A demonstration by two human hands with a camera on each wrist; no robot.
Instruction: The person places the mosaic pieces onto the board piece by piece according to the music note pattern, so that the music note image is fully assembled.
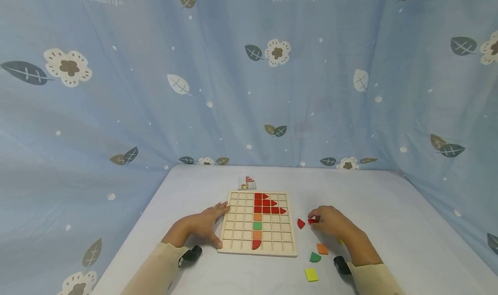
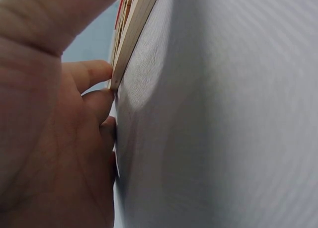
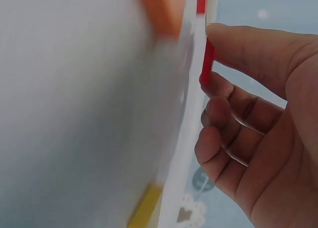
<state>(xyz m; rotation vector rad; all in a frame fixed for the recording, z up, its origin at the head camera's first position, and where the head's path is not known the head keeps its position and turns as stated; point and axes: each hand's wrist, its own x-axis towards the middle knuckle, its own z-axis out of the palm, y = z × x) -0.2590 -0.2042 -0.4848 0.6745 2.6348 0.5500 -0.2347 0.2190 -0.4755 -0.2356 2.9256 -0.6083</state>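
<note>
A square wooden grid board [image 1: 276, 234] lies on the white table, with a column of red, orange and green pieces and red rows ending in points. My left hand [image 1: 202, 223] rests at the board's left edge, fingers spread and thumb near the lower left corner. Seen from the left wrist, its fingertips touch the board's wooden side [image 2: 130, 41]. To the right of the board, my right hand [image 1: 332, 221] pinches a red piece [image 3: 208, 64] between thumb and index finger, at or just above the table. Fingers hide part of its shape. Beside it lies a red quarter-circle [image 1: 301, 223].
Nearer the front lie an orange square [image 1: 322, 249], a green quarter-circle [image 1: 315, 257] and a yellow square [image 1: 311, 274]. Another yellow piece [image 1: 341, 242] is partly covered by the right wrist. Behind the board is a small pattern card [image 1: 247, 182]. A blue printed curtain [image 1: 218, 113] surrounds the table.
</note>
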